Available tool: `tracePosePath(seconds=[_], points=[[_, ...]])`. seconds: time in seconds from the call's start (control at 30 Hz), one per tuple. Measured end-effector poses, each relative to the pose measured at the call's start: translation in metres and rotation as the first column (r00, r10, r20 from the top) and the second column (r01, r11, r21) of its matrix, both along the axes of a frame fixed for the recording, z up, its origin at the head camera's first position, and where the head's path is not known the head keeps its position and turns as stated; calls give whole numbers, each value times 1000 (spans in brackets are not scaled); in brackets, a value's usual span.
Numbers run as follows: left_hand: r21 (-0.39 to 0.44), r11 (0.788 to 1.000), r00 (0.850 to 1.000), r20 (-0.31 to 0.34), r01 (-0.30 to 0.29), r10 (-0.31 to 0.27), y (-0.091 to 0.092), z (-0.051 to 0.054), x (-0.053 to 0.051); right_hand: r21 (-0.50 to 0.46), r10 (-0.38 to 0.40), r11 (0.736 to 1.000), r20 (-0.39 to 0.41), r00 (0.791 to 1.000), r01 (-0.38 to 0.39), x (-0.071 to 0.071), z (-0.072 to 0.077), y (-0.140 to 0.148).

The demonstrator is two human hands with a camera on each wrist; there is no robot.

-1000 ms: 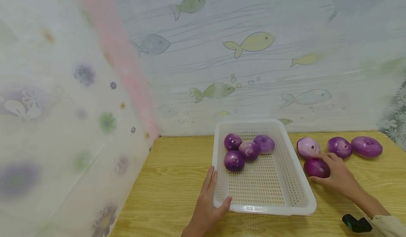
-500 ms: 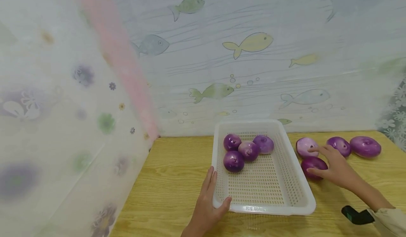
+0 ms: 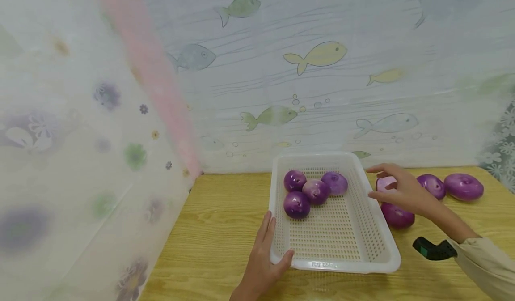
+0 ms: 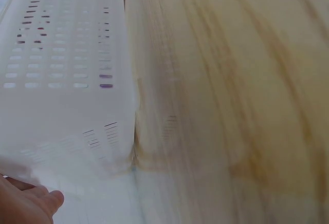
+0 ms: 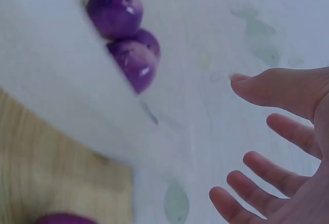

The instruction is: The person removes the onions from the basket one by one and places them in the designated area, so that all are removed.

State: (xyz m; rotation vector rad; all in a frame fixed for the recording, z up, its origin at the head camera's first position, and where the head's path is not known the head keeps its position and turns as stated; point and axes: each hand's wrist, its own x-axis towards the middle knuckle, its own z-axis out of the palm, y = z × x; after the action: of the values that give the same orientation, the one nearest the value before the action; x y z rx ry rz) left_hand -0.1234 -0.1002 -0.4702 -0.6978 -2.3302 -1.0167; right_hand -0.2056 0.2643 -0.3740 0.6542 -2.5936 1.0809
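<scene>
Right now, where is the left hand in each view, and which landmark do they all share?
Head: left hand, bottom centre, at the near left corner of the white basket.
Left wrist: left hand, in the bottom left corner.
Right wrist: not in it; the hand there is the right hand.
Shared landmark: the white basket, right of centre in the head view, upper left in both wrist views.
</scene>
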Motion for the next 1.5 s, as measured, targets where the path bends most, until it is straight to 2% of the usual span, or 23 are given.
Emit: tracePosePath(seconds=[0.2, 0.43, 0.63, 0.87, 1.13, 1.37, 1.43, 1.5], points=[[2, 1000, 1000, -1, 0, 0, 0, 1, 1, -45, 62, 997, 57, 996, -59, -9, 6, -23], [0, 1000, 1000, 4, -2, 2, 0, 0, 1, -88, 134, 989, 147, 980, -122, -19, 14, -47], [6, 1000, 1000, 31, 3, -3, 0, 0, 1, -102, 190, 980, 210, 959, -172, -31, 9, -61], [-15, 1000, 1000, -2, -14, 14, 0, 0, 1, -164, 282, 956, 290, 914, -243, -45, -4, -76], [-8, 1000, 999, 34, -20, 20, -1, 1, 1, -181, 338, 940, 365, 867, -290, -54, -18, -99], [-11, 1000, 999, 34, -26, 26, 0, 0, 1, -213, 387, 922, 459, 800, -324, -62, -36, -119], [-16, 999, 999, 35, -28, 28, 0, 0, 1, -211, 381, 924, 478, 791, -318, -63, -40, -125], [-21, 999, 999, 42, -28, 29, -1, 1, 1, -201, 369, 929, 484, 793, -310, -63, -43, -130]])
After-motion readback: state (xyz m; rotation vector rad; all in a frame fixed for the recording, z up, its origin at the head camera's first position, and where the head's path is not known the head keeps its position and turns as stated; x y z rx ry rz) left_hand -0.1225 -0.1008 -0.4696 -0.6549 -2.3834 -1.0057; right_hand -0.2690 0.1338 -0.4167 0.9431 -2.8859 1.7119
